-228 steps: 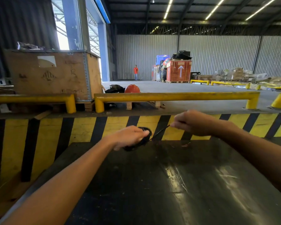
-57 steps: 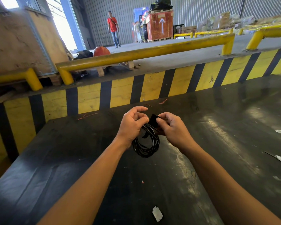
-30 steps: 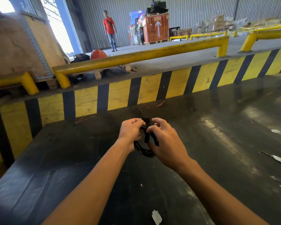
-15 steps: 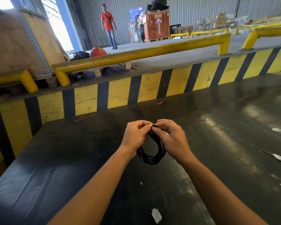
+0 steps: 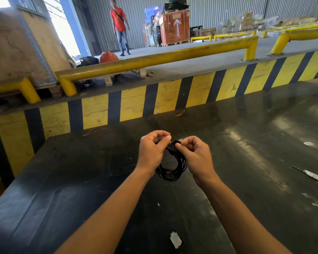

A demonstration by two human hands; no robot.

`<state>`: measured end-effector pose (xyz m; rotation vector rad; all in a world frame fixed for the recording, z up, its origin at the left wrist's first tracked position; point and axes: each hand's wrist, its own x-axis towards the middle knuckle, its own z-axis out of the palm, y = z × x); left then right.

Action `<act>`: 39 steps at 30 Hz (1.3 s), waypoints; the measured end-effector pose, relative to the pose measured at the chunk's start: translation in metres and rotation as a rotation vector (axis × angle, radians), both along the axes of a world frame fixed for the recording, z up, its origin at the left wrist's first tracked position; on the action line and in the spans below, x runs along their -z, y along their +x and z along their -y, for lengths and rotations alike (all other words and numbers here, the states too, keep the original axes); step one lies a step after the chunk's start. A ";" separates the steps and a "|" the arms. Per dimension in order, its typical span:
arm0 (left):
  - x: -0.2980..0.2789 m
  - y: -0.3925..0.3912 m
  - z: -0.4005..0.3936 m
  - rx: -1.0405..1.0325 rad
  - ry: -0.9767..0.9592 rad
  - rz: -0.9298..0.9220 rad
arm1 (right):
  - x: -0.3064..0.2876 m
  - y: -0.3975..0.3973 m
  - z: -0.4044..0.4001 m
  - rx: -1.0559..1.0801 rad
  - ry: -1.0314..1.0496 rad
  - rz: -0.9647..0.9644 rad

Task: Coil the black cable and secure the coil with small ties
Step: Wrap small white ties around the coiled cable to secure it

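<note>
The black cable is wound into a small coil that hangs above the black table. My left hand pinches the top left of the coil. My right hand pinches the top right, its thumb and forefinger on a short black tie wrapped across the strands. The lower loop of the coil hangs free between my wrists. The upper part of the coil is hidden by my fingers.
A white scrap lies near the table's front edge. A knife-like blade rests at the right. Thin red wire bits lie by the yellow-black striped wall. Beyond the yellow rail stands a person in a red shirt.
Both hands have stayed on the coil, working the tie at its top. The coil hangs slightly lower and my fingertips have drawn apart. The person in red has walked closer.
</note>
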<state>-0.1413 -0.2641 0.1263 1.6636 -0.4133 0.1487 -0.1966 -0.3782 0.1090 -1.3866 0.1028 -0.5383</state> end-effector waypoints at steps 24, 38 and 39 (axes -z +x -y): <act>0.070 -0.026 -0.069 0.116 -0.068 -0.642 | 0.111 -0.001 0.001 -0.136 -0.115 -0.471; 0.108 -0.057 -0.126 0.062 0.350 -0.508 | 0.196 -0.019 -0.024 -0.440 -0.620 -0.809; 0.108 -0.056 -0.123 0.068 0.391 -0.489 | 0.183 -0.015 -0.022 -0.387 -0.425 -0.762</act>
